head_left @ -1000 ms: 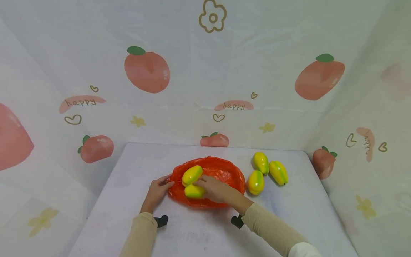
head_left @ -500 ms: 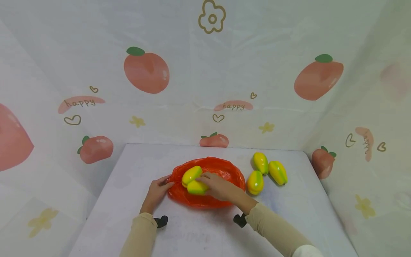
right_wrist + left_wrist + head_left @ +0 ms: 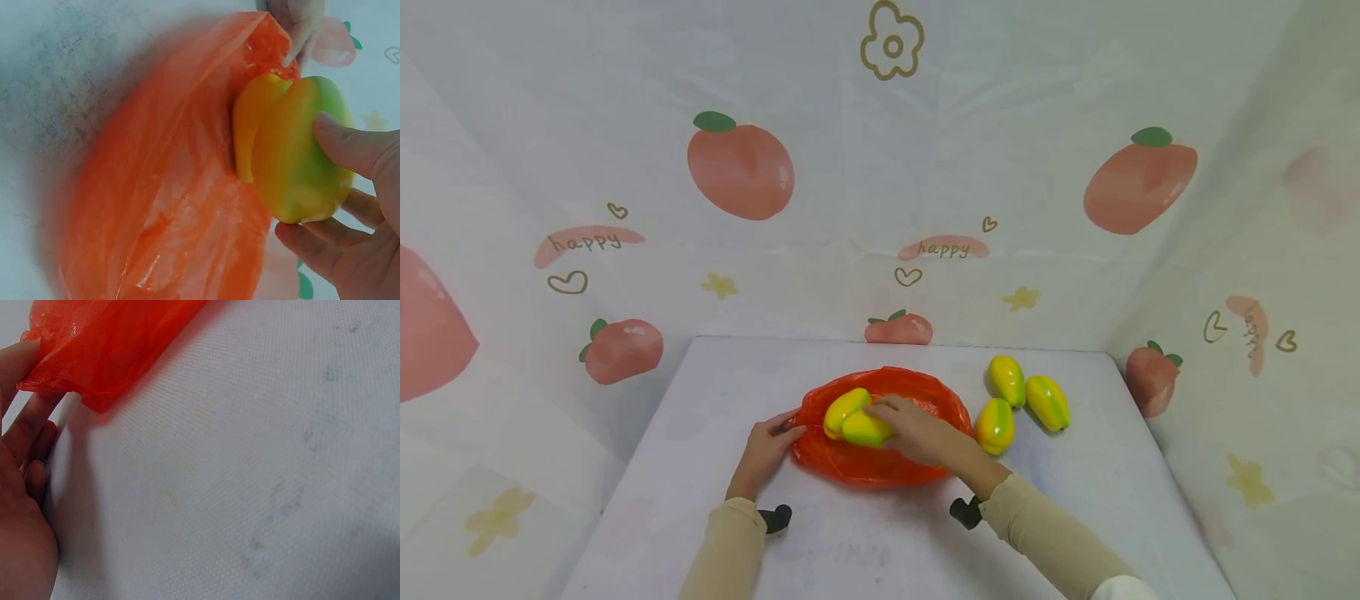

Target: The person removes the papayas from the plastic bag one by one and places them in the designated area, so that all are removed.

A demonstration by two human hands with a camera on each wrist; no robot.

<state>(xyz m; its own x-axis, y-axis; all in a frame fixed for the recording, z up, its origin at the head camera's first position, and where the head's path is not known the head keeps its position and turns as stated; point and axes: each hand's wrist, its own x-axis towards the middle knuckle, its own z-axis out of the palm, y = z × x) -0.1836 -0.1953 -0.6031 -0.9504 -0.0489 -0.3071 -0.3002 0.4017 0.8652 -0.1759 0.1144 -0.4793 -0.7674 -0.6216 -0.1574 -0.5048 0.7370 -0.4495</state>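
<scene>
A red plastic bag [image 3: 872, 473] lies spread open like a shallow bowl on the white table. My left hand [image 3: 763, 454] pinches its left edge; in the left wrist view the thumb and fingers have the bag's rim [image 3: 69, 375] between them. My right hand [image 3: 917, 432] reaches over the bag and grips a glossy yellow-green papaya [image 3: 867, 428] between thumb and fingers, plain to see in the right wrist view [image 3: 300, 156]. Another papaya [image 3: 842, 408] sits inside the bag, left of the held one and overlapped by it.
Three more papayas [image 3: 1048, 403] lie grouped on the table right of the bag. White curtains [image 3: 820, 275] printed with peaches enclose the table [image 3: 850, 550] at the back and sides. Black wrist-camera mounts [image 3: 966, 512] stick out by both wrists.
My right hand has shifted the gripped papaya slightly up and right, against the other one in the bag. That other papaya tilts a little more upright. My left hand keeps its place.
</scene>
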